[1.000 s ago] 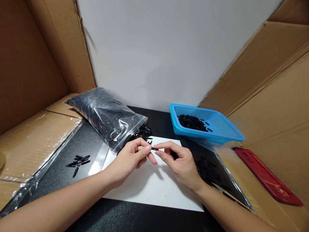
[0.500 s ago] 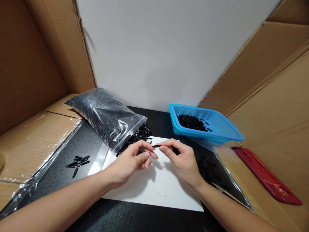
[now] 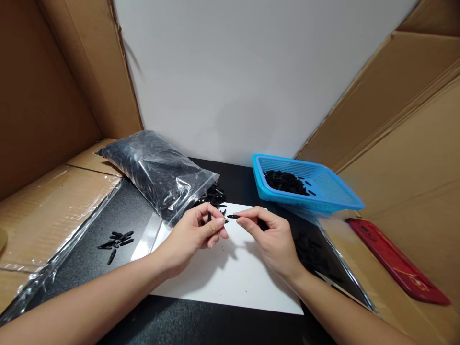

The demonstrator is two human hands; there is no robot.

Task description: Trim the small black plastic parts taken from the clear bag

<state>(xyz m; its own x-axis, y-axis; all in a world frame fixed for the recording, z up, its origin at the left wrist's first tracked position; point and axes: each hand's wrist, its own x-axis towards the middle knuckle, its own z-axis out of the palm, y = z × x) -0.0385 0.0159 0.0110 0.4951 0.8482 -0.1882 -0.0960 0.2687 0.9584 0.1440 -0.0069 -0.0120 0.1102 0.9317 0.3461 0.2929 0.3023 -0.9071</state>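
Observation:
Over a white sheet (image 3: pixel 230 282), my right hand (image 3: pixel 273 239) pinches a slim black elongated piece (image 3: pixel 233 217) between thumb and fingertips. Close by on the left, my left hand (image 3: pixel 194 235) is closed, thumb against fingers. Another small black piece (image 3: pixel 209 217) shows among its fingers, and a dark tip pokes out past the thumb. A small gap separates the two hands. Behind my left hand, a pile of similar black pieces (image 3: pixel 215 195) spills from the mouth of a clear plastic bag (image 3: pixel 158 167) filled with dark contents.
A blue basket (image 3: pixel 332 189) at the back right holds a heap of black pieces (image 3: pixel 285 182). Several black pieces (image 3: pixel 117 242) lie on the dark table at left. A red case-like object (image 3: pixel 395 263) rests on cardboard at right. Cardboard walls (image 3: pixel 406 139) flank the workspace.
My left hand has drawn slightly left, away from the right hand's piece, and its thumb and fingers have closed together. My right hand has hardly moved.

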